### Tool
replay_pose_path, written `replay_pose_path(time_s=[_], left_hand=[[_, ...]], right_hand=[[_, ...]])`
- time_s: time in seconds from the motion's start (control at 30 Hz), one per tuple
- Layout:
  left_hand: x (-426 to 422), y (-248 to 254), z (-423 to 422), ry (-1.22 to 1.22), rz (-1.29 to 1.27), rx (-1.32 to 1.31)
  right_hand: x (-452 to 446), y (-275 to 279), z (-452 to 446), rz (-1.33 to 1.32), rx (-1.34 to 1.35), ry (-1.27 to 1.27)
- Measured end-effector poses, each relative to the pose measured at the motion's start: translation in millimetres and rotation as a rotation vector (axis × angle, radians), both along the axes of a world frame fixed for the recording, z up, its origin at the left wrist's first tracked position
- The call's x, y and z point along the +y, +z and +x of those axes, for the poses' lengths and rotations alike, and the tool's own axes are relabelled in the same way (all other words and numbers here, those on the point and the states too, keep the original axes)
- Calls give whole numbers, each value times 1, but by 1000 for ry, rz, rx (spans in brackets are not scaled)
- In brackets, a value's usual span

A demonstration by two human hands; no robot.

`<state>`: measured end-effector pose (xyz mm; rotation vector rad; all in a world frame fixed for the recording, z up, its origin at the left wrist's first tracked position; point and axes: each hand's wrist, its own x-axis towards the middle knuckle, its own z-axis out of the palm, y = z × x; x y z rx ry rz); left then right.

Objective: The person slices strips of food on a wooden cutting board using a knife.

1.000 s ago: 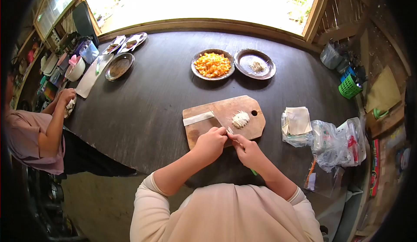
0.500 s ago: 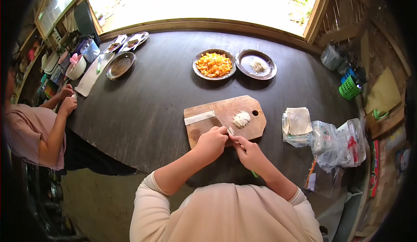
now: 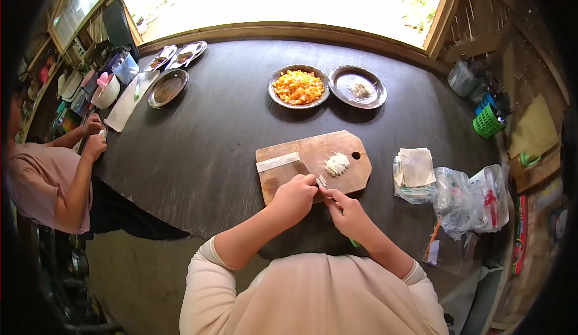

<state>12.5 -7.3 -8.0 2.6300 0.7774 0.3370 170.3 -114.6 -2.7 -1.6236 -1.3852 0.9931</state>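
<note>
As we look down past our pale sleeves, a wooden cutting board (image 3: 322, 145) lies before us, its long axis running left to right and its tapered, holed end pointing right. At its near edge, our left hand (image 3: 295, 193) is drawn in narrow, pinching short white strips (image 3: 322, 181) that slant from far left to near right. Our right hand (image 3: 346, 211) curls just beside them; we cannot tell what it grips, though something green (image 3: 354, 243) shows beneath the wrist. On the board's left half, a flat pale band (image 3: 278, 162) lies roughly along the board's length, its right end slightly farther from us. Right of the board's middle sits a mound of white shreds (image 3: 337, 164). Beyond the board stands a bowl of orange pieces (image 3: 298, 88); to its right are pale square sheets (image 3: 416, 166) and, farther right, a red box (image 3: 519, 235) whose lettering we cannot read.
</note>
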Motion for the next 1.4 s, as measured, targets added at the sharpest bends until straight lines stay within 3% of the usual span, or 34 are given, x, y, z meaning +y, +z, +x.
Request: replay_pose_path(time_s=[0.5,0.6,0.8,0.9,0.97,1.0,1.07,1.17,1.4], left_hand=[[1,-4,1,-17,9,-3],[3,-10,2,-16,19,-71],[2,-2,0,3,-27,-58],[1,-3,1,2,-37,-46],[2,-4,1,0,-32,-76],[2,-4,1,-2,-27,-77],[2,-2,-1,-14,-35,-67],[2,0,-1,-18,-41,-37],[5,8,-5,-11,-65,-39]], right_hand=[[5,-12,1,58,-7,-17],[12,-22,1,231,-53,-15],[4,12,-1,-186,90,-52],[8,-16,2,-82,117,-32],[15,-32,3,204,-6,-5],[15,-22,3,210,-6,-6],[13,6,4,-200,238,-41],[7,6,10,-221,329,-45],[-1,12,17,-106,231,0]])
